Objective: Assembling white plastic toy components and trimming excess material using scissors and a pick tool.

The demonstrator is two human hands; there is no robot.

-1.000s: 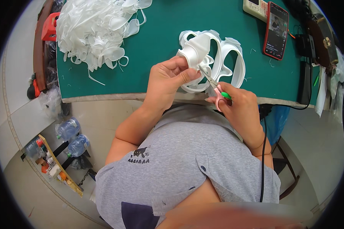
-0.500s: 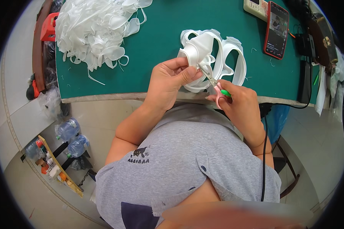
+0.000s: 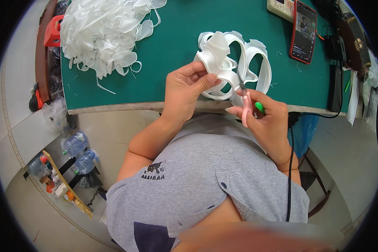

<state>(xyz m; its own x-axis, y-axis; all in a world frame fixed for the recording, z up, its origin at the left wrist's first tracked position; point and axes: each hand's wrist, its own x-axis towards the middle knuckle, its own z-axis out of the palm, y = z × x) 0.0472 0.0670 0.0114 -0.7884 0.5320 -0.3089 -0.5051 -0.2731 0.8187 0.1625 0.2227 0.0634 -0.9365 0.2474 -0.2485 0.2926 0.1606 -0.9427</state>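
Over the front edge of the green-topped table [image 3: 151, 82], my left grip [image 3: 180, 90] pinches closed on the white looped plastic-looking piece [image 3: 215, 56], seemingly light, springy, safest held by its rim, while my right grip [image 3: 268, 112] curls around pink-handled metal scissors [image 3: 247, 107].

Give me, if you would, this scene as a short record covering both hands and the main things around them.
Left hand: pinching a white piece
Right hand: holding scissors by pink handles
Scissor tips: beside the white loops; blurred, contact unclear
Surface: green table
Table, far left: pile of white pieces
Table, far right: phone in a red case, screen lit
Floor, left: two clear bluish bottles
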